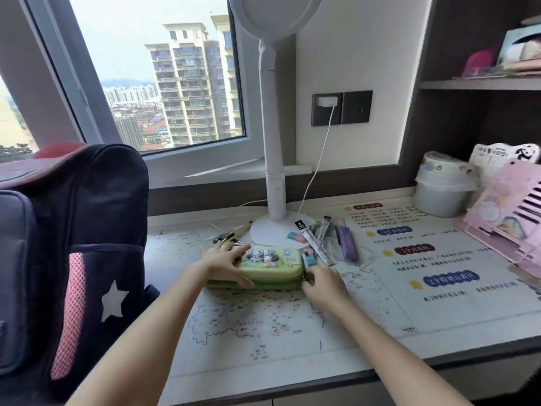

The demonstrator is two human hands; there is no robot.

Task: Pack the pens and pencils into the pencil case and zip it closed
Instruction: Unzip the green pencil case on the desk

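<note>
A green pencil case with a cartoon picture on its lid lies flat in the middle of the desk. My left hand presses on its left end, fingers spread over the lid and thumb on the front side. My right hand is at the case's right front corner, fingers pinched on the zipper pull. Several pens and pencils lie loose behind the case near the lamp base. A long packaged refill, a purple pen box and erasers lie to the right.
A dark backpack stands at the desk's left edge. A white lamp with its cable stands behind the case. A white tub and a pink book stand sit at the right. A printed map mat covers the desk.
</note>
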